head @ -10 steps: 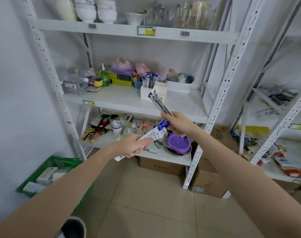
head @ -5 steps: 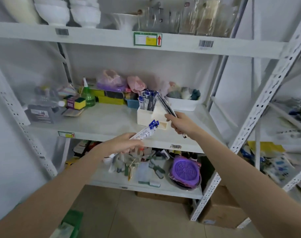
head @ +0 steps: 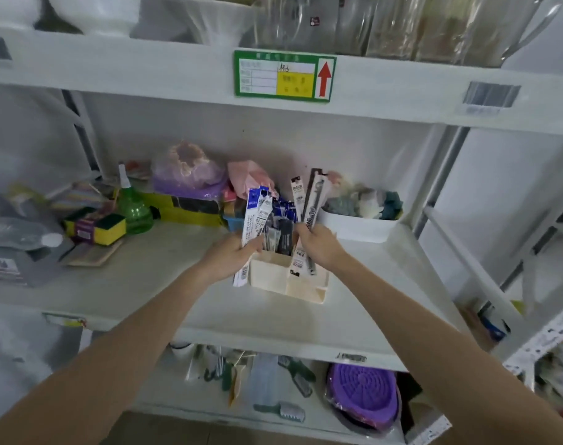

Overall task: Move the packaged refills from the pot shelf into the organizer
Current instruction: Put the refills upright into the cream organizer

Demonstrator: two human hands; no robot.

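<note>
Head view: both hands at the cream organizer on the middle shelf.

Nearest, at 6 o'clock on the lower shelf, a purple strainer (head: 363,398) lies among combs and small tools. Above it, the left hand (head: 230,256) has its fingers curled round a white-and-blue refill pack (head: 252,234), which stands steeply tilted just outside the left wall of the organizer (head: 288,281), its lower end hanging past the rim. At 3 o'clock from it, the right hand (head: 320,244) pinches two slim refill packs (head: 309,208), held upright over the organizer's right compartment. More blue packs (head: 281,211) stand in the organizer between the hands. Farther back, a green bottle (head: 135,210) sits at 9 o'clock and a white tub (head: 358,228) at 2 o'clock.
</note>
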